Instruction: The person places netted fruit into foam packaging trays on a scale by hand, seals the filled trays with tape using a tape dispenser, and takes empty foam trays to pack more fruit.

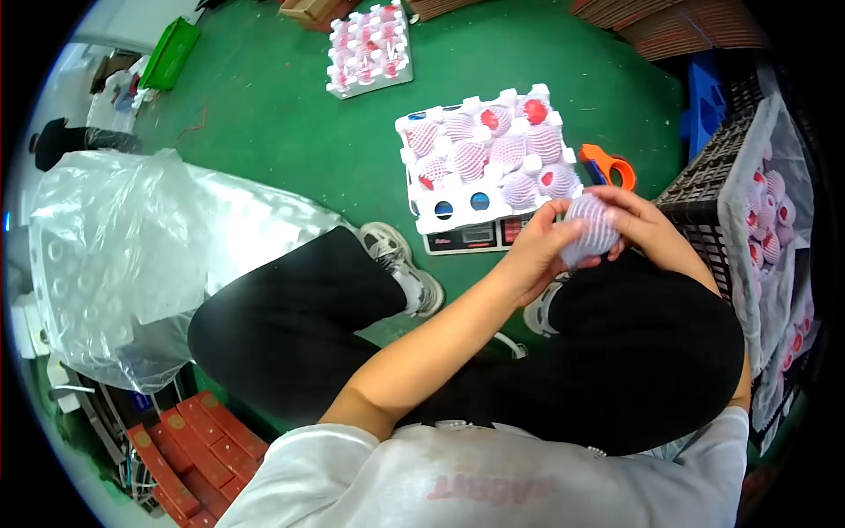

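Green floor (pixel 264 114); L hand (pixel 537 251) + R hand (pixel 635 224) both gripping net-wrapped fruit (pixel 591 231) nr foam tray (pixel 431 211).

a pale-netted round fruit (pixel 591 232) is sitting between left hand (pixel 539 248) and right hand (pixel 641 226), near a white foam tray (pixel 461 207) holding netted fruits (pixel 470 159) and lying on a scale (pixel 476 236)

Green floor (pixel 264 132), pale wall (pixel 132 25) upper left, 1 green crate (pixel 171 55) nearby, stacked cardboard (pixel 673 31) upper right

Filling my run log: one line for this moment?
left hand, right hand: holding netted fruit | tray: on scale | crate: beside right knee
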The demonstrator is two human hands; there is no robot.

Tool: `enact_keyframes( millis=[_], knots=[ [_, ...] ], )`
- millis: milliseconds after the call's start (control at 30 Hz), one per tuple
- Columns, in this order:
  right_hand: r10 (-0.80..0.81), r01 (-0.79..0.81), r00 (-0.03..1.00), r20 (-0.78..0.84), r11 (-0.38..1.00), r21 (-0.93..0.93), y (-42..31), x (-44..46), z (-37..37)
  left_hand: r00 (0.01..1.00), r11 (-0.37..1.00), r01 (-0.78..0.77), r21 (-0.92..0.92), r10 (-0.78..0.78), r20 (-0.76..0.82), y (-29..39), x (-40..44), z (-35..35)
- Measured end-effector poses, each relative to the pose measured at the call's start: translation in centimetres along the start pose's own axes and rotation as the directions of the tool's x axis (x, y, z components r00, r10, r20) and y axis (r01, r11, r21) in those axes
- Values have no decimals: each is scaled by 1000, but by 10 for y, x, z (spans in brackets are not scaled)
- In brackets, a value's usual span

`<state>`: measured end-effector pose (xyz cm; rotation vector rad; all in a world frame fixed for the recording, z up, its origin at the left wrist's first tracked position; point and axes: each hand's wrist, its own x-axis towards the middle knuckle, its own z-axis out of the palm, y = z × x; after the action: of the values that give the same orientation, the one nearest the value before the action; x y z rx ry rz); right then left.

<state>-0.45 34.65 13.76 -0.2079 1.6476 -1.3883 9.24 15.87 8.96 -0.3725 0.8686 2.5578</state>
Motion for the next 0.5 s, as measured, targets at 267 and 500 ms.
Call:
enact_keyframes(
  millis=[267,500],
  knots=[
    [-209,198,893,-399,978,-69,24,-20,-17,757,243,-80,967,646,-100,44,18,-98],
    [-103,178,870,-483,977,113,65,-32,-19,771,-261,31,965,620,143,22,21,-107]
  ],
)
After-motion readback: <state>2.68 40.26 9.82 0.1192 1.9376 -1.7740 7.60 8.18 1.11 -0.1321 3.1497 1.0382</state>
